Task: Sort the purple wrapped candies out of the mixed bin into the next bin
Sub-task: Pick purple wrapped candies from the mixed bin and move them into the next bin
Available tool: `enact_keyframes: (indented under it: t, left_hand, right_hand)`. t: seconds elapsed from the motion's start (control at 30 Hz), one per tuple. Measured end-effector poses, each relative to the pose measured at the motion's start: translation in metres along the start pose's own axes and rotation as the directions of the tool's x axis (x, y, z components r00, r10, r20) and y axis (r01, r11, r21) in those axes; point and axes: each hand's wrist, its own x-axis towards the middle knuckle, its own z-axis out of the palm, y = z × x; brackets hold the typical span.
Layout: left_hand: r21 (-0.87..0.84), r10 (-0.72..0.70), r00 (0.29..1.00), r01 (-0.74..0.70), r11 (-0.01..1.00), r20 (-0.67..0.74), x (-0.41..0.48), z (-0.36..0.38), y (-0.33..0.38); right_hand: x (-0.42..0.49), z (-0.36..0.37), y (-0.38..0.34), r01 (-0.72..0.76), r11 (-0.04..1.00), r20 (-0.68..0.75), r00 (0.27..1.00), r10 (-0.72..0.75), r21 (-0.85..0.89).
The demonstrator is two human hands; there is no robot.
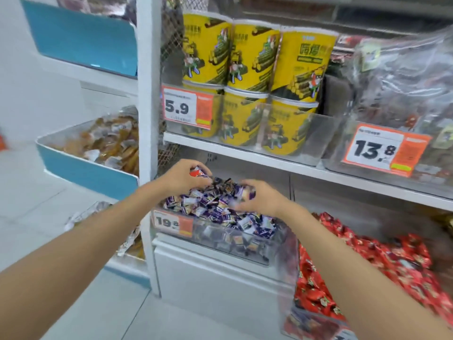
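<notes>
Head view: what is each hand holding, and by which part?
The left hand curls round a small red wrapped candy; the right hand grips a purple-and-white wrapped candy. Blur hides which part.

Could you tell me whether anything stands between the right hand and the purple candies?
Nothing visible does: the right hand is already on the heap of purple candies in the clear bin, fingers curled round a few.
</notes>
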Motion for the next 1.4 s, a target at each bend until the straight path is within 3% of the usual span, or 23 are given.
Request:
enact_keyframes:
  t: [0.07, 0.13, 0.23, 0.33, 0.53, 0.7, 0.77, 0.9, 1.07, 1.17, 1.2, 1.3, 1.4]
  left_hand:
    - [0.034, -0.052, 0.992, 0.048, 0.998, 0.119, 0.01, 0.009, -0.002]
    - [0.036, -0.096, 0.984, 0.092, 0.995, 0.151, 0.012, 0.015, -0.008]
    - [-0.067, -0.071, 0.997, 0.07, 0.995, -0.009, 0.007, 0.013, -0.027]
    - [-0.021, -0.006, 0.989, 0.003, 1.0, -0.144, -0.008, 0.004, -0.05]
    - [0.084, -0.073, 0.991, 0.083, 0.993, -0.113, -0.039, -0.007, -0.087]
    - [0.167, -0.027, 0.994, 0.045, 0.985, -0.11, -0.042, -0.002, -0.087]
    - [0.154, -0.037, 0.993, 0.055, 0.987, -0.115, -0.042, -0.002, -0.087]
    - [0.173, -0.068, 0.992, 0.085, 0.981, -0.105, -0.041, -0.003, -0.085]
    - [0.296, 0.01, 0.991, 0.029, 0.955, -0.131, -0.036, 0.009, -0.055]
    - [0.28, 0.125, 0.986, -0.089, 0.956, -0.113, -0.03, 0.047, -0.007]
    - [0.262, 0.167, 0.983, -0.143, 0.954, -0.073, -0.029, 0.064, 0.013]
    - [0.189, 0.285, 0.957, -0.288, 0.939, 0.045, -0.024, 0.115, 0.072]
    - [0.135, 0.359, 0.921, -0.38, 0.915, 0.153, -0.022, 0.168, 0.127]
  right_hand:
    - [0.004, 0.002, 0.007, -0.002, 1.0, 0.094, 0.996, 0.0, 0.025]
    - [0.001, 0.001, 0.017, 0.016, 1.0, 0.062, 0.998, -0.018, 0.022]
    - [-0.009, -0.008, 0.03, 0.044, 0.999, -0.008, 0.999, -0.044, -0.027]
    - [-0.014, -0.009, 0.035, 0.075, 0.995, -0.033, 0.997, -0.077, -0.065]
    - [0.024, 0.024, -0.002, 0.164, 0.986, 0.053, 0.985, -0.163, -0.012]
    - [0.06, 0.072, -0.02, 0.197, 0.871, 0.149, 0.978, -0.145, -0.449]
    - [0.056, 0.066, -0.02, 0.172, 0.905, 0.091, 0.985, -0.149, -0.388]
    - [-0.001, 0.013, -0.017, 0.142, 0.986, -0.058, 0.987, -0.147, -0.089]
    - [-0.13, -0.056, 0.041, 0.038, 0.998, -0.42, 0.906, -0.054, -0.047]
    - [-0.201, -0.074, 0.099, -0.139, 0.983, -0.271, 0.957, 0.101, -0.123]
    - [-0.223, -0.077, 0.119, -0.198, 0.97, -0.281, 0.948, 0.153, -0.138]
    - [-0.282, -0.087, 0.162, -0.321, 0.945, -0.488, 0.836, 0.25, -0.066]
    - [-0.328, -0.09, 0.187, -0.337, 0.94, -0.585, 0.75, 0.308, 0.062]
